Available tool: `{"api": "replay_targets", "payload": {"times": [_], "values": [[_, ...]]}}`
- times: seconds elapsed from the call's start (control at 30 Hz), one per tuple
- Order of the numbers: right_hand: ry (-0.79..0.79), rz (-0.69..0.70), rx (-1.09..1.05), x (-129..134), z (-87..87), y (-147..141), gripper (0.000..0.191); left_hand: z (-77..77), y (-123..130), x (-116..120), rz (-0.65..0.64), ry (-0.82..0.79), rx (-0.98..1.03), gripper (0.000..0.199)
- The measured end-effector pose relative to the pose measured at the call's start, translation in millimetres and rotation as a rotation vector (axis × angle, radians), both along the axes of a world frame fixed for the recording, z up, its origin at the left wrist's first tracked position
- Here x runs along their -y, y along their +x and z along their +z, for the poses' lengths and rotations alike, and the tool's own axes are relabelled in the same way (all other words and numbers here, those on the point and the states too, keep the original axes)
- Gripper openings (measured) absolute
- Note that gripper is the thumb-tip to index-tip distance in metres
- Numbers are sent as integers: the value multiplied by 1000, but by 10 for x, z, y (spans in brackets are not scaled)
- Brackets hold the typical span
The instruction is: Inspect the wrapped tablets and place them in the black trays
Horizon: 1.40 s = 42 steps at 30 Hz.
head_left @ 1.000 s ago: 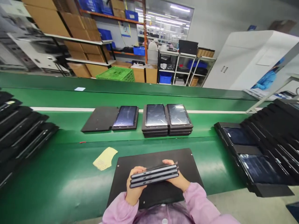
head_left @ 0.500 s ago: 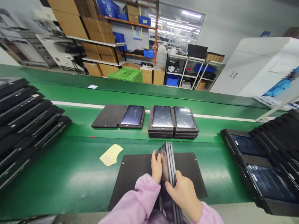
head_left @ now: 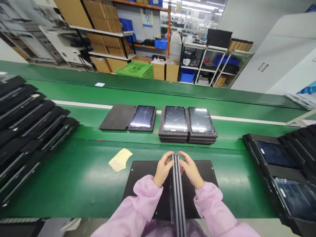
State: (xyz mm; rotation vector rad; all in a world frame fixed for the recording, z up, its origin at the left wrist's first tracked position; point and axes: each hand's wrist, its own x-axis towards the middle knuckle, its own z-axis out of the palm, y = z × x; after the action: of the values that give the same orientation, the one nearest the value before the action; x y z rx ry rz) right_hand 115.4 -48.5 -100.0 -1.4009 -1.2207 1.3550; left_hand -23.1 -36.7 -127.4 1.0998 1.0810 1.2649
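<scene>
A stack of three dark tablets in black cases (head_left: 177,187) stands on edge, its long side running towards me over a black mat (head_left: 199,174). My left hand (head_left: 163,169) and my right hand (head_left: 191,169) grip its far end from either side, fingertips curled near the top edges. The lower end is hidden against my body. Beyond the hands lie two stacks of tablets with shiny screens (head_left: 175,123) (head_left: 201,124), and a single tablet (head_left: 142,117) beside an open black cover (head_left: 118,117). A yellow paper note (head_left: 120,159) sits left of the mat.
The mat lies on a green conveyor belt (head_left: 74,174). Long rows of black cases (head_left: 32,121) pile up at left, and a black tray of screens (head_left: 276,154) stands at right. Behind the belt are shelves, cardboard boxes, a green crate (head_left: 134,69) and a person in white (head_left: 176,37).
The stack, flat across my hands a second ago, has turned up on edge. Both hands now meet at its far end, and the view has shifted slightly.
</scene>
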Motion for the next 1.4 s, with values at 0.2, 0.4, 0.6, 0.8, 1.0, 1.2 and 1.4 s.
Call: {"api": "replay_targets", "payload": {"times": [0.2, 0.4, 0.6, 0.8, 1.0, 1.2, 1.4], "values": [[-59, 114, -107, -112, 24, 6, 41, 46, -77, -15, -56, 0, -19, 28], [-87, 145, -124, -123, 48, 0, 33, 60, -105, -8, -76, -17, -27, 28], [-83, 132, -111, -116, 49, -22, 31, 61, -126, 12, -90, -46, -25, 29], [-70, 136, -115, -121, 72, -33, 28, 67, -146, 3, -112, -39, -60, 29], [-86, 161, -123, -131, 57, -20, 28, 92, -147, 0, -117, -68, -31, 30], [-63, 158, -100, -133, 47, -24, 27, 78, -164, -8, -133, -64, -50, 29], [-49, 305, -147, -102, 116, 61, 46, 8, -234, 8, -308, 33, 87, 48]]}}
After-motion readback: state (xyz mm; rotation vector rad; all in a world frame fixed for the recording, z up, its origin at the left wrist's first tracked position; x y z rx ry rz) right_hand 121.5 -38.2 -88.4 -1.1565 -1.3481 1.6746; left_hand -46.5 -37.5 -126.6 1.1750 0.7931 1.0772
